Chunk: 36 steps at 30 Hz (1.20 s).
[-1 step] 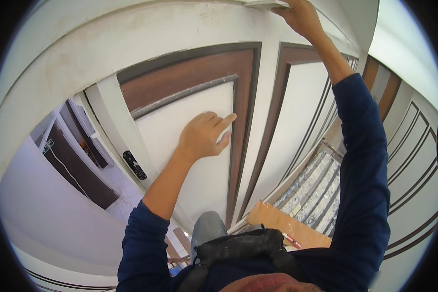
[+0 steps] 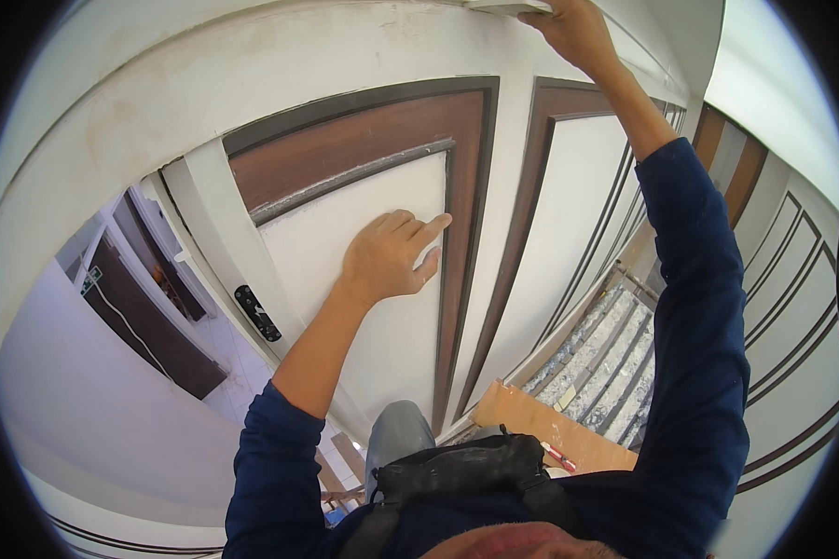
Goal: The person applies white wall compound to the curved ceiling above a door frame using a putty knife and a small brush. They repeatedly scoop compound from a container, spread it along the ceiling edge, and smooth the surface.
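Note:
My left hand rests against the white panel of a wall unit. Its index finger stretches to the dark strip along the panel's right edge, the thumb stands apart, and the other fingers curl loosely around nothing. High at the top edge, my right hand is closed on a flat, pale block pressed to the cream ledge above the panels. The block's far side is cut off by the picture's rim. Brown and dark grey moulding frames the white panel.
A second framed panel stands to the right. Below are a wooden board with a red-handled tool and a paint-spattered slatted platform. On the left, a black lock plate sits beside an opening. A black bag hangs at my waist.

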Available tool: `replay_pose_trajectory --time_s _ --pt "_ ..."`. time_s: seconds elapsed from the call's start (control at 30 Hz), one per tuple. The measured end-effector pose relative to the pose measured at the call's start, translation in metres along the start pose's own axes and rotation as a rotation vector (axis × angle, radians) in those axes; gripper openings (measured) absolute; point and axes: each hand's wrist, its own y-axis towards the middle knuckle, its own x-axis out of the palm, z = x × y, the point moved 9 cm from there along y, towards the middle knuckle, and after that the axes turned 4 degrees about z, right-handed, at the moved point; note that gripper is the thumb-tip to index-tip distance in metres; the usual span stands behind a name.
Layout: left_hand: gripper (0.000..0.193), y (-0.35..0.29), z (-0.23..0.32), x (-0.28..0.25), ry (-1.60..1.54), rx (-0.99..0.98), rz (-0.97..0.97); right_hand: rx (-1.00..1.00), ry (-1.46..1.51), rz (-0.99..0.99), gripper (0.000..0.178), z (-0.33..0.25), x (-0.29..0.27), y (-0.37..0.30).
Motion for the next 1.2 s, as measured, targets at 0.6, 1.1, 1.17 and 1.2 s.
replay_pose_trajectory --time_s 0.6,1.1,1.17,1.2 --pt "0.046 -0.001 0.003 0.004 0.048 -0.039 -0.006 -0.178 0.159 -0.026 0.027 -0.063 -0.001 0.017" --pt "0.049 -0.001 0.0 -0.001 -0.006 -0.075 -0.01 -0.192 -0.357 -0.13 0.038 0.069 0.012 -0.018" --pt "0.048 0.005 0.006 0.001 -0.024 -0.042 -0.013 -0.039 -0.459 -0.154 0.037 0.164 0.006 -0.075" --pt "0.048 0.012 0.007 0.003 -0.028 -0.021 -0.001 0.053 -0.446 -0.123 0.036 0.193 -0.004 -0.092"
